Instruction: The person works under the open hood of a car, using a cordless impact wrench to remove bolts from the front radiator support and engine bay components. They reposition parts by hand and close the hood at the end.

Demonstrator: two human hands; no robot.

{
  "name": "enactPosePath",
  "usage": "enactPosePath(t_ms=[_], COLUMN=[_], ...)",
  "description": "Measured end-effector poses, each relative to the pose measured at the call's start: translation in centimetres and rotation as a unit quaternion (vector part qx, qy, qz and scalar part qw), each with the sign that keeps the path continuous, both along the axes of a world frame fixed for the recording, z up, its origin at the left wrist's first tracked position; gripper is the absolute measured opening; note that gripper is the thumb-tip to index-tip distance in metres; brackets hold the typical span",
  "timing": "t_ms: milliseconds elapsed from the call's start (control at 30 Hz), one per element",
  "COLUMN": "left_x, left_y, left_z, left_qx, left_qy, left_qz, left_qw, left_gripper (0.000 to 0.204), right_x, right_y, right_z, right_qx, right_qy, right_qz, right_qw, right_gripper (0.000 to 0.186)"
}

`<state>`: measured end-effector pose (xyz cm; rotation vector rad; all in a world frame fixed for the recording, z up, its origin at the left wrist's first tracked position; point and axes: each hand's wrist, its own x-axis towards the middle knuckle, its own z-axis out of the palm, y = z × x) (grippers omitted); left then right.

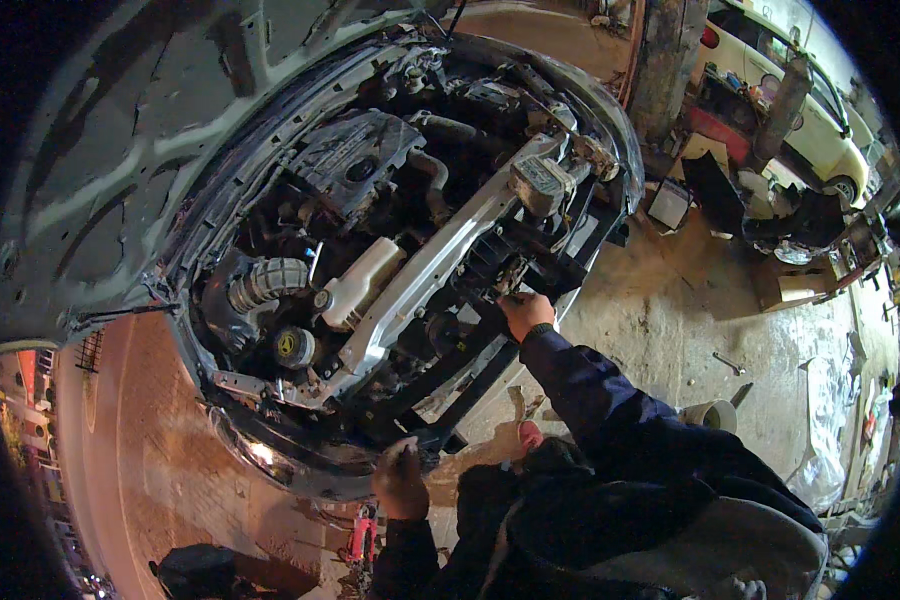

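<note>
My right hand (525, 312) has its fingers curled at a small metal latch assembly (513, 275) on the front of an open engine bay, just beside the silver crossbar (410, 300); exactly what they grip is unclear. My left hand (400, 475) is lower down at the dark front bumper (330, 470), fingers drawn together on something too small to make out. A cream plastic reservoir (365, 280), a round cap (295, 345), an air intake hose (265, 285) and the engine cover (355, 160) lie behind the crossbar.
The raised hood (100, 150) fills the upper left. At right are a white car (820, 120), a pillar (660, 60), black parts (780, 210), cardboard (790, 285), a bucket (710, 417) and a wrench (728, 362) on the floor. A red tool (362, 535) lies below the bumper.
</note>
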<state>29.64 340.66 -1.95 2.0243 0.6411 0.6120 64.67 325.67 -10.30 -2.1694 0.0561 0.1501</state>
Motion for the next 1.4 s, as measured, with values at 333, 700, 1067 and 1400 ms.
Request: enactPosePath(t_ms=[333,700,1067,1400], left_x=[9.7,13.5,13.4,13.2], left_y=[2.9,7.5,7.4,7.3], left_z=[0.2,-3.2,-3.5,-2.6], left_qx=[0.142,0.12,0.152,0.134], left_qy=[0.0,-0.049,-0.1,-0.078], left_qz=[-0.097,-0.118,-0.152,-0.165], left_qw=[0.985,0.984,0.972,0.974], left_gripper=[0.017,0.016,0.022,0.024], right_x=[-0.1,-0.9,-1.8,-1.8], right_y=[0.9,2.1,2.3,2.6], right_z=[0.3,0.8,1.4,1.9], right_qx=[0.02,-0.027,0.0,-0.031], right_qy=[0.036,0.042,-0.021,-0.004], right_qz=[-0.061,-0.105,-0.096,-0.103], right_qw=[0.997,0.993,0.995,0.994], right_gripper=[0.037,0.029,0.024,0.025])
